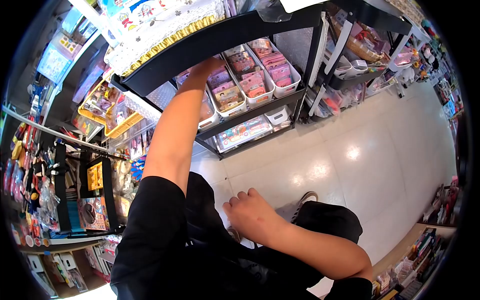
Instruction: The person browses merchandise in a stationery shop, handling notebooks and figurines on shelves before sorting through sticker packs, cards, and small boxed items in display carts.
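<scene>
My left arm reaches up into the black shelf unit (250,131), and my left hand (212,65) is at the back of the white bins, under the upper shelf's edge. Its fingers are too hidden to read. Beside it stands a white bin (232,112) with purple and tan packets (228,96). Further right are two more white bins holding pink packets (253,82). My right hand (250,212) hangs over my lap, away from the shelf, with its fingers curled and nothing visible in them.
A yellow basket (124,125) with packaged goods is left of the shelf. Flat colourful packages (243,133) lie on the lower shelf. More racks (345,65) line the right, and crowded displays (92,210) fill the left. Tiled floor (350,155) shows at right.
</scene>
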